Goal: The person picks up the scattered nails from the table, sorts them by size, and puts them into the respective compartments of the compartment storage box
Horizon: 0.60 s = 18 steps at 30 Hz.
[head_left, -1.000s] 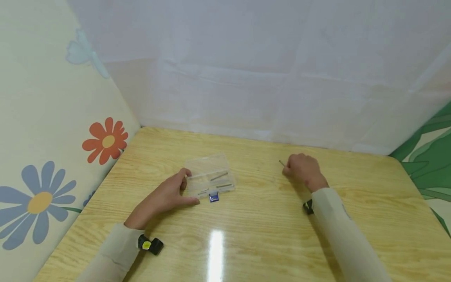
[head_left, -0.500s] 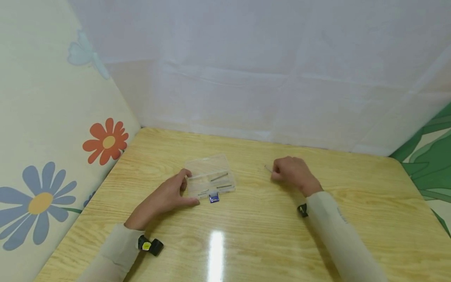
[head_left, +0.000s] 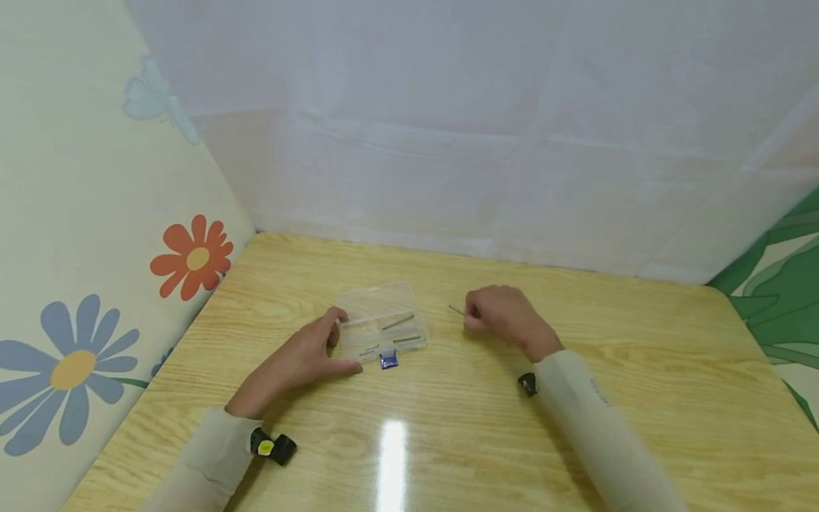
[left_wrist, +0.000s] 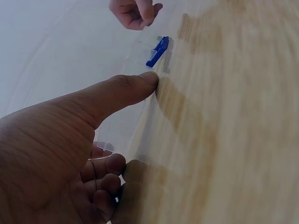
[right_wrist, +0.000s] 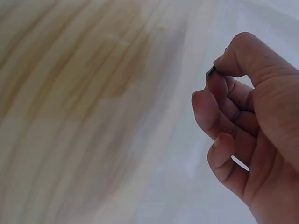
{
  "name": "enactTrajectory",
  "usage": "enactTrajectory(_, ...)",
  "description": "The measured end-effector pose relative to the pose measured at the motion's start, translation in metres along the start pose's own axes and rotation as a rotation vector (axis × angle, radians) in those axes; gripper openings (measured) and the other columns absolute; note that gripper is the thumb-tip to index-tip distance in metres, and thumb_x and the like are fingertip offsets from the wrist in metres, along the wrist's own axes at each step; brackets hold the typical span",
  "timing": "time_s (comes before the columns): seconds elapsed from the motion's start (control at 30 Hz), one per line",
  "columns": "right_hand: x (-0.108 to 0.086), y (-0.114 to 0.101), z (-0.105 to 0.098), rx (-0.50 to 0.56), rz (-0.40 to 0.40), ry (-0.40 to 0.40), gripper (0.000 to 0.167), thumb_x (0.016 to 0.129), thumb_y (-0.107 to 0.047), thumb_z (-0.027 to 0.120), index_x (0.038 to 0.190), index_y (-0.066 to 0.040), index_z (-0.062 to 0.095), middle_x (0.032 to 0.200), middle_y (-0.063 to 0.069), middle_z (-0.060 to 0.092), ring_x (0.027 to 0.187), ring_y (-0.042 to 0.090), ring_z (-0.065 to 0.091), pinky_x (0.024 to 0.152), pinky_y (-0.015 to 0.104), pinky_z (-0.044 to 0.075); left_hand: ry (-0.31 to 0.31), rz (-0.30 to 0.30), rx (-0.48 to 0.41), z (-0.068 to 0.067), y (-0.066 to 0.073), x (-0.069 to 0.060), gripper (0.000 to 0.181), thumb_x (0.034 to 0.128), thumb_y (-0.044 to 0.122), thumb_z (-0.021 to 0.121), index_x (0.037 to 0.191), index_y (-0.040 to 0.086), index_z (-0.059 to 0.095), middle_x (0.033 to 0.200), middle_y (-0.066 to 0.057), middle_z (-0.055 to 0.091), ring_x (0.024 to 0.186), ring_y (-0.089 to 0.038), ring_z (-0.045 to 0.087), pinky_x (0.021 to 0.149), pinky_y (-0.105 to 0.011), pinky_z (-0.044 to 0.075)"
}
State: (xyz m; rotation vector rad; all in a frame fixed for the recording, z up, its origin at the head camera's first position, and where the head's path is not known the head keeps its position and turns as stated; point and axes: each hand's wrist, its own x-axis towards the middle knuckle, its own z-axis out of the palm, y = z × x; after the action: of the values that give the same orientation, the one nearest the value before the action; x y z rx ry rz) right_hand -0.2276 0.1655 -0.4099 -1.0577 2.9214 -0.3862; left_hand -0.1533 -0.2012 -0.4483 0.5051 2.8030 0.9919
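Note:
A clear plastic box (head_left: 376, 302) lies with its lid raised on the table, a blue latch (head_left: 388, 359) at its front edge. My left hand (head_left: 310, 350) holds the box's left side, thumb at the front corner and fingers at the far side; the left wrist view shows the thumb (left_wrist: 124, 93) along the edge. Inside the compartments lie several thin metal pins (head_left: 407, 339). To the right of the box, my right hand (head_left: 505, 316) pinches a thin metal pin (head_left: 456, 310) with a small head. In the right wrist view only the pin's dark end (right_wrist: 211, 71) shows between thumb and forefinger.
The wood-grain table (head_left: 448, 427) reaches back to a white cloth wall (head_left: 409, 185). A flower-painted panel (head_left: 96, 235) borders the left side, and green leaves (head_left: 787, 299) are painted at the right. Each wrist wears a small black camera (head_left: 281, 449).
My right hand has moved left toward the box, carrying the thin metal pin. My left hand and the box have stayed in place.

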Motion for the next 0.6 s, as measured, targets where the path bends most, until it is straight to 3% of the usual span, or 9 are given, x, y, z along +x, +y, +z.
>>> enactTrajectory(0.3,0.016,-0.031,0.002,-0.058,-0.091,-0.002,0.018,0.086,-0.01,0.067,0.074,-0.018,0.055,0.066,-0.007,0.048,0.06,0.008,0.041,0.056,0.028,0.036,-0.006,-0.003,-0.004,0.0,0.0,0.0,0.083,0.0766,0.043,0.091,0.132,0.002,0.045,0.086,-0.004,0.048,0.073,-0.017,0.045,0.063,-0.032,0.038)
enactTrajectory(0.6,0.032,-0.051,0.005,-0.091,-0.115,-0.047,0.018,0.086,-0.014,0.067,0.074,-0.019,0.055,0.067,-0.008,0.049,0.059,0.008,0.042,0.055,0.027,0.038,-0.009,-0.01,-0.003,-0.001,0.002,0.0,0.082,0.0771,0.041,0.091,0.133,0.002,0.045,0.086,-0.004,0.048,0.072,-0.017,0.044,0.062,-0.032,0.038)
